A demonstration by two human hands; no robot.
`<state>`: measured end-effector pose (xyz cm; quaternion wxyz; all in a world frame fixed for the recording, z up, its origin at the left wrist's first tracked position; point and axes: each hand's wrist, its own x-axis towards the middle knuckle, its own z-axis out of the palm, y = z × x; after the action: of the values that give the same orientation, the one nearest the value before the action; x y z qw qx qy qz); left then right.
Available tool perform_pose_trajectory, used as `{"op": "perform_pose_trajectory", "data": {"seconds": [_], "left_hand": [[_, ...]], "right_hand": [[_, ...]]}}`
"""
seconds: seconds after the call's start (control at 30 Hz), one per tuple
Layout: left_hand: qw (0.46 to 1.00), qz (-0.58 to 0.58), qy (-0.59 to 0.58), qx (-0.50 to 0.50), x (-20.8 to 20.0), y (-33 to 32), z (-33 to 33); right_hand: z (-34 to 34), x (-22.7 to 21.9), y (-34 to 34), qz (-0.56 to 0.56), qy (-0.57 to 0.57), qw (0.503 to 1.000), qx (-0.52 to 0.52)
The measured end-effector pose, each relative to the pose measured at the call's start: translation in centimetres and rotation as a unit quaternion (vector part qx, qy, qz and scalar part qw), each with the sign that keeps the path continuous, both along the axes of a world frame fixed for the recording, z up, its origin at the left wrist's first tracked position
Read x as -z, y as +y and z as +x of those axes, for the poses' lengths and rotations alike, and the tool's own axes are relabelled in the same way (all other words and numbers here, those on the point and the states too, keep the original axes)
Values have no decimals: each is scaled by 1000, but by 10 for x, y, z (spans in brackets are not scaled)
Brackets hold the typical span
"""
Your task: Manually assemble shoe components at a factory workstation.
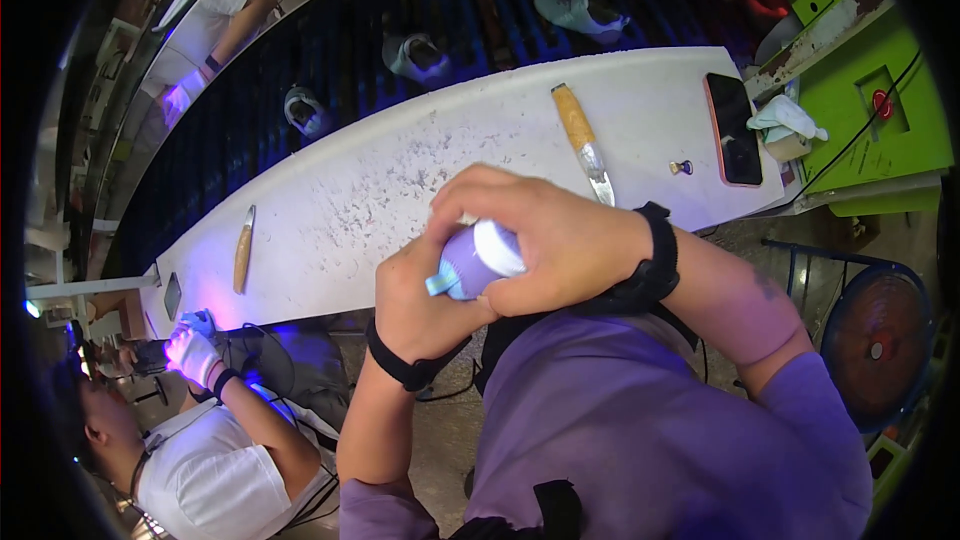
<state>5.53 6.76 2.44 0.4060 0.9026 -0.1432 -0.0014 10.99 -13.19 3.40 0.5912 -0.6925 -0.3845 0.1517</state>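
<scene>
Between my two hands is a shoe [470,258], pale lilac and white with a light blue tab at one end. My left hand [415,290] wraps around its near left side. Over its top and right side curls my right hand [560,230], thumb below and fingers across. Much of the shoe is hidden by my fingers. Beyond my right hand, a knife with a wooden handle [575,125] lies on the white worktable [480,100], its blade pointing toward me.
Dark debris dots the table. Another wooden-handled knife [243,255] lies left; a phone [733,130], small metal piece [681,168] and white cloth [785,120] sit right. Behind runs a conveyor carrying shoes [580,15]. A co-worker [225,450] sits left; a fan [875,350] stands right.
</scene>
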Motion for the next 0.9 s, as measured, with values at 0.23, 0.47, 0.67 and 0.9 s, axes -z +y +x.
{"op": "perform_pose_trajectory", "data": {"seconds": [0.23, 0.47, 0.67, 0.9], "left_hand": [[978, -173, 101, -62, 28, 20, -19], [996, -35, 65, -56, -7, -5, -9], [986, 152, -55, 37, -28, -38, 30], [975, 169, -129, 70, -16, -39, 41]], "right_hand": [[3, 40, 2, 297, 303, 906, 17], [-10, 12, 2, 125, 141, 981, 40], [12, 8, -27, 70, 182, 981, 20], [21, 23, -22, 115, 156, 978, 72]]}}
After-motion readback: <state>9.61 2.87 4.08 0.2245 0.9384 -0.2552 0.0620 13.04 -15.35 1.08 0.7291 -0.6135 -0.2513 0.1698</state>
